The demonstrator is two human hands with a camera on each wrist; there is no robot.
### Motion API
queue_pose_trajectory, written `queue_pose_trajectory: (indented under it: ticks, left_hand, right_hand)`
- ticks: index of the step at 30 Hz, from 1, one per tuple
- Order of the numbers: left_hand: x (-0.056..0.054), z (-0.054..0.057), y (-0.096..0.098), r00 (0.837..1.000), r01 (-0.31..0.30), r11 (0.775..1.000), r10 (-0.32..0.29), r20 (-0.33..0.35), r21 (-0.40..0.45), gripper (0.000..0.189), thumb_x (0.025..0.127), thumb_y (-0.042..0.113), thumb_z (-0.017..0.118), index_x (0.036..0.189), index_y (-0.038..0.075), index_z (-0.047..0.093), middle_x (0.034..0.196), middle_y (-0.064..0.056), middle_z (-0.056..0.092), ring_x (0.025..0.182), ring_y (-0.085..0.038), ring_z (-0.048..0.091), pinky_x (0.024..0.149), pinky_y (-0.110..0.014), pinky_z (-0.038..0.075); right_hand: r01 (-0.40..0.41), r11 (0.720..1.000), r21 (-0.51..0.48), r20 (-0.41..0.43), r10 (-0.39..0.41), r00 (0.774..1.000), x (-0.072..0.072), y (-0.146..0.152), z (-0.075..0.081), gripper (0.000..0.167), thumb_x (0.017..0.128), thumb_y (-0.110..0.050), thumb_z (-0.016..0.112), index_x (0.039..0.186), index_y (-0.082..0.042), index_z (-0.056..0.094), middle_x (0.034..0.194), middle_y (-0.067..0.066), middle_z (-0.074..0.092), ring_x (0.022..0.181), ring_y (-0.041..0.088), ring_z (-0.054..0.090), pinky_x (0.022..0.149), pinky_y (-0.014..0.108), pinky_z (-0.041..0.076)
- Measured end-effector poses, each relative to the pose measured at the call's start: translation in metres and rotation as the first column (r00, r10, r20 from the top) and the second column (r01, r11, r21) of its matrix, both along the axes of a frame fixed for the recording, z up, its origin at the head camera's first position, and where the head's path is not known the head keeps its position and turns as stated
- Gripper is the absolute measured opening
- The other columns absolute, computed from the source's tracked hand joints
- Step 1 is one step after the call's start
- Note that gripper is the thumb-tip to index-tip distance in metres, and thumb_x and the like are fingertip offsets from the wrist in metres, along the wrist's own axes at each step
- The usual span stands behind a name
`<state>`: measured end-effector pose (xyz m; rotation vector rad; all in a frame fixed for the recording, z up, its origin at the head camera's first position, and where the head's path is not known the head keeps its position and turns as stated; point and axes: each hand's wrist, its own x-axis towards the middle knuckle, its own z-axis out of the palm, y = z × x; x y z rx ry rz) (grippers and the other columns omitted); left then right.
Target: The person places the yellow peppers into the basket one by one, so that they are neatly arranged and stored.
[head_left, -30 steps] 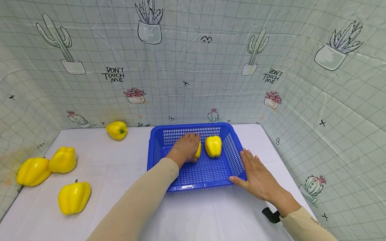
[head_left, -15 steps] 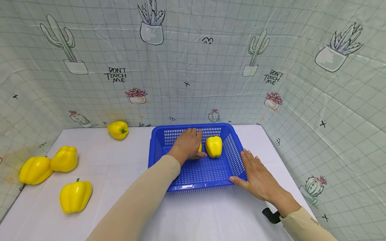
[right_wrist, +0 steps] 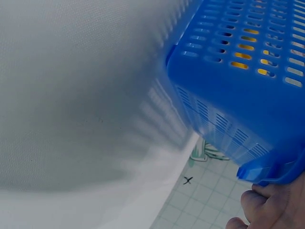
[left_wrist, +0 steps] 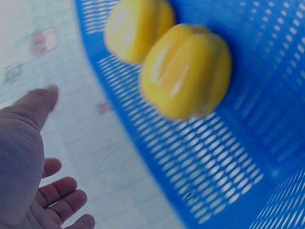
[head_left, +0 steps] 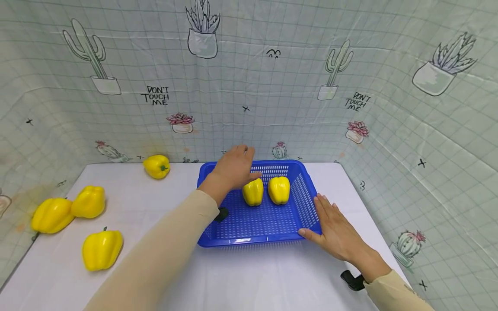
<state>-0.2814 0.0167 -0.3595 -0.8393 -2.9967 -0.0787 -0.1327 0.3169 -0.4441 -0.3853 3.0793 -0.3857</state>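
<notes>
My left hand (head_left: 233, 168) is lifted over the back left of a blue plastic basket (head_left: 268, 238), fingers loosely spread with nothing in them. Two yellow bell peppers, a left one (head_left: 253, 192) and a right one (head_left: 279, 190), lie side by side in the basket, towards its back wall. In the left wrist view the hand (left_wrist: 21, 157) is apart from both peppers. My right hand (head_left: 337, 229) rests against the basket's right side, fingers straight along the outside and thumb at the front corner. The right wrist view shows fingertips (right_wrist: 255, 205) right at the rim.
Several more yellow bell peppers lie on the left of the white table (head_left: 249, 280): one at the back (head_left: 157, 166), a touching pair (head_left: 88, 201) by the left edge, one nearer the front (head_left: 102, 249). A patterned cloth (head_left: 249, 86) walls in the back and sides.
My left hand has let go of the left pepper in the basket and risen back and left, its fingers opening. The right hand stays at the basket's side. The head view has shifted slightly.
</notes>
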Motion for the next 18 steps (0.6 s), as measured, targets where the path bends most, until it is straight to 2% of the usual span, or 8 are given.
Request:
queue_pose_trajectory:
  ticks: [5,9,12,18]
  left_hand:
    - [0.009,0.021,-0.030,1.000,0.002,0.994,0.000,-0.021,0.105,0.071,0.104,0.044,0.065,0.158,0.004,0.043,0.157,-0.018,0.048,0.147,-0.035,0.046,0.124,-0.047,0.040]
    - [0.026,0.025,-0.059,0.999,0.001,0.993,0.005,-0.048,0.115,0.066,0.103,0.042,0.067,0.155,0.005,0.049,0.156,-0.017,0.049,0.148,-0.034,0.044,0.126,-0.049,0.038]
    - [0.040,0.019,-0.082,0.998,-0.001,0.993,0.008,-0.059,0.114,0.067,0.102,0.042,0.069,0.155,0.006,0.049,0.156,-0.017,0.049,0.149,-0.034,0.043,0.126,-0.051,0.037]
    - [0.068,-0.003,-0.129,0.996,-0.026,0.998,0.031,-0.085,0.062,0.072,0.099,0.042,0.072,0.155,0.004,0.049,0.156,-0.020,0.049,0.148,-0.038,0.044,0.126,-0.055,0.034]
  right_hand:
    - [0.001,1.000,-0.005,0.001,0.000,1.000,0.000,-0.001,0.000,0.107,0.100,-0.066,0.057,0.165,0.007,0.016,0.174,0.028,0.012,0.161,0.046,0.015,0.130,0.063,0.017]
    - [-0.002,1.000,-0.003,0.001,0.002,1.000,0.001,-0.002,0.001,0.107,0.100,-0.066,0.057,0.165,0.008,0.016,0.173,0.028,0.013,0.161,0.047,0.016,0.129,0.064,0.017]
    - [-0.001,1.000,-0.006,0.001,0.001,1.000,0.001,-0.002,0.001,0.107,0.099,-0.066,0.057,0.164,0.008,0.016,0.173,0.029,0.013,0.160,0.047,0.016,0.129,0.065,0.017]
    - [-0.002,1.000,-0.002,-0.004,0.002,1.000,0.002,-0.002,0.002,0.107,0.099,-0.066,0.058,0.164,0.009,0.017,0.173,0.029,0.014,0.160,0.048,0.016,0.128,0.066,0.019]
